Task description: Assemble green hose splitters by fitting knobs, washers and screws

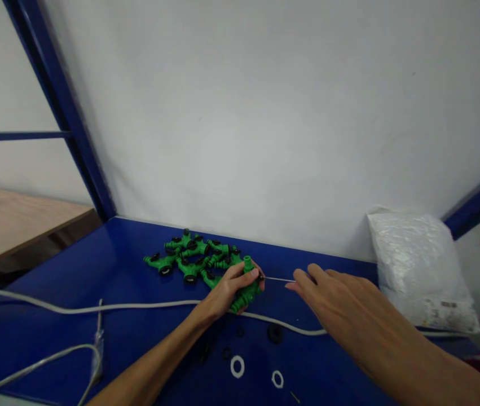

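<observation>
Fingers (246,274) of the left hand (227,290) are curled tight around a green plastic hose fitting with black parts (249,293), which sits just off the blue workbench surface (146,338) near its back edge, close to the white wall (265,113). Thumb and forefinger of the right hand (333,299) are pinched on the near end of a thin, straight metal rod (277,279), whose far tip meets the side of the held fitting. Just behind and to the left of the left hand lies a heap of matching green plastic fittings with black caps (191,256), touching one another along the back edge of the bench. A white cable (138,306) runs across the bench from the left edge, passes under the left wrist and carries on to the right beneath the right forearm. Nearer the front edge lie two white rings (237,366), and beside them several small black rings and a black round washer (274,333). A clear plastic bag with a printed label (421,270) leans against the wall at the back right corner. Blue metal frame struts (66,113) rise at the left, and a wooden tabletop (15,217) stands beyond the left edge.
</observation>
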Action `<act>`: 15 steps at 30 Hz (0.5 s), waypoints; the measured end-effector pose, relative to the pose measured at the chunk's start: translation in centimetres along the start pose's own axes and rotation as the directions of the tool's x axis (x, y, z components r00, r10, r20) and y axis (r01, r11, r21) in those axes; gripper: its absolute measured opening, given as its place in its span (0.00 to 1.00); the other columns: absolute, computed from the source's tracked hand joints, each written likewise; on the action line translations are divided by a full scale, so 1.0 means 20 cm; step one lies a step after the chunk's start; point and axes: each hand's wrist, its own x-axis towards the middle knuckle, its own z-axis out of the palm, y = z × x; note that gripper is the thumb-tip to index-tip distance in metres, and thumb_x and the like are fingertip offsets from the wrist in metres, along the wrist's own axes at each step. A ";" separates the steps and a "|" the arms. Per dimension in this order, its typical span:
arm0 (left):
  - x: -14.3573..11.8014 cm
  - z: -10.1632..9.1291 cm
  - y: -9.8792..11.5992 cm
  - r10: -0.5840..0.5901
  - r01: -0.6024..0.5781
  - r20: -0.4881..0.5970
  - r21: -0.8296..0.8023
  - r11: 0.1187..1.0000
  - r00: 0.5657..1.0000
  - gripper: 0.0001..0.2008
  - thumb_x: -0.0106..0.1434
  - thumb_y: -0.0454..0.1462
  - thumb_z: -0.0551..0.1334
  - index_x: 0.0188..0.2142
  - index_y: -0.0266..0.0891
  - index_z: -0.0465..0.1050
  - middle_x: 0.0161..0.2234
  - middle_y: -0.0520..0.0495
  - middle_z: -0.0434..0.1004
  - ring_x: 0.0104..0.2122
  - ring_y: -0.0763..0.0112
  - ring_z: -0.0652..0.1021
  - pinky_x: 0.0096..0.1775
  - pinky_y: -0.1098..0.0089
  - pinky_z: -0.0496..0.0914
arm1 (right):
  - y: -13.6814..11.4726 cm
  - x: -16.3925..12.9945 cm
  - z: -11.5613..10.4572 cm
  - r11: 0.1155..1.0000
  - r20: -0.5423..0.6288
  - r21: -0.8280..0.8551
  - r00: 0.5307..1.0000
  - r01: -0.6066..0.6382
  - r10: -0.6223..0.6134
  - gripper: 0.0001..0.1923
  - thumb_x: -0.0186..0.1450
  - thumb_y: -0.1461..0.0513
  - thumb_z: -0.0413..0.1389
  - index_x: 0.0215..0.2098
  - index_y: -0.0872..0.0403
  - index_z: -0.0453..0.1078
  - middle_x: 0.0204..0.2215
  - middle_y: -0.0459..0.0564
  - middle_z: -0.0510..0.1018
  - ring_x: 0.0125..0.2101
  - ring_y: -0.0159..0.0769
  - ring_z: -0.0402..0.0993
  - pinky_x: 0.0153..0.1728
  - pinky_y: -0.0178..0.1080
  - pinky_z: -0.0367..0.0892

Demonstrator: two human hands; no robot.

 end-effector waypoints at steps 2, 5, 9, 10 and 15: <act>0.00 0.00 0.00 0.006 -0.006 0.003 -0.016 1.000 1.000 0.19 0.65 0.51 0.62 0.41 0.37 0.70 0.33 0.49 0.73 0.16 0.80 0.67 0.14 0.78 0.61 | 0.00 0.00 0.01 1.000 -0.038 0.004 0.999 0.001 0.000 0.12 0.68 0.72 0.49 0.44 0.57 0.71 0.29 0.55 0.81 0.23 0.43 0.79 0.21 0.39 0.70; 0.00 0.01 0.01 0.016 -0.016 0.000 -0.031 0.999 1.000 0.18 0.65 0.51 0.62 0.39 0.37 0.69 0.32 0.49 0.73 0.16 0.80 0.66 0.13 0.79 0.60 | 0.00 0.01 -0.01 0.999 -0.057 0.036 0.998 0.026 -0.023 0.23 0.58 0.78 0.48 0.49 0.59 0.69 0.38 0.61 0.82 0.29 0.42 0.81 0.27 0.37 0.73; 0.00 0.01 0.02 0.021 -0.020 0.019 -0.041 0.999 1.000 0.18 0.65 0.51 0.61 0.38 0.37 0.70 0.32 0.49 0.73 0.15 0.81 0.65 0.12 0.78 0.59 | 0.01 0.06 -0.05 0.998 0.069 0.061 0.998 0.007 -0.011 0.17 0.59 0.76 0.50 0.39 0.54 0.72 0.30 0.53 0.81 0.18 0.39 0.76 0.16 0.37 0.65; 0.00 0.01 0.02 0.021 -0.020 0.024 -0.047 0.999 0.999 0.18 0.65 0.51 0.61 0.38 0.36 0.70 0.32 0.49 0.73 0.14 0.82 0.65 0.12 0.78 0.59 | 0.02 0.07 -0.05 0.999 0.091 0.052 0.996 0.003 -0.008 0.15 0.61 0.75 0.51 0.37 0.54 0.72 0.28 0.52 0.81 0.17 0.40 0.76 0.16 0.38 0.64; 0.01 0.00 0.03 0.013 -0.010 0.029 -0.112 0.994 1.000 0.19 0.64 0.51 0.62 0.37 0.36 0.70 0.32 0.49 0.74 0.12 0.83 0.64 0.10 0.77 0.57 | 0.03 0.10 -0.06 0.999 0.079 0.047 0.997 0.019 -0.023 0.16 0.59 0.75 0.55 0.43 0.56 0.71 0.33 0.57 0.81 0.25 0.43 0.79 0.24 0.39 0.68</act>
